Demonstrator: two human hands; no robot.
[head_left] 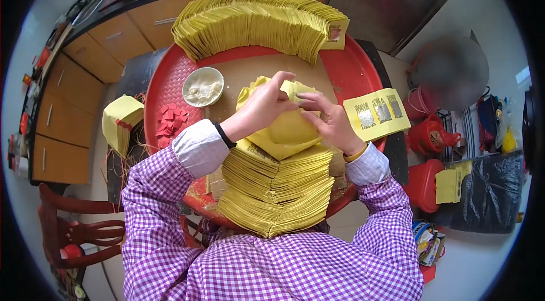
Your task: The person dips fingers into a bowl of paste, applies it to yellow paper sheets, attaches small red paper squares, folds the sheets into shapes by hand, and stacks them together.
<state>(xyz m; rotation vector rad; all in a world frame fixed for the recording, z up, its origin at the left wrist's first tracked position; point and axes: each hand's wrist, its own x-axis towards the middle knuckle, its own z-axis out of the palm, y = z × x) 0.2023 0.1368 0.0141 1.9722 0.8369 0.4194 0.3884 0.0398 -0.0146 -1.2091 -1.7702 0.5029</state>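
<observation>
While the red paper pieces (170, 122) lie left of centre, and the bowl of pale paste (203, 86) sits to their upper right, keep loose edges clear of both. The left hand (264, 105), fingers bent narrow, is at the upper part of the yellow paper (284, 133), mid-frame; whether it pinches a layer cannot be told. Align edges before pressing; thin sheets probably crease easily. The right hand (332, 116), fingertips close together, is at the paper's right side, its grip likewise unclear; it should steady without crushing.
</observation>
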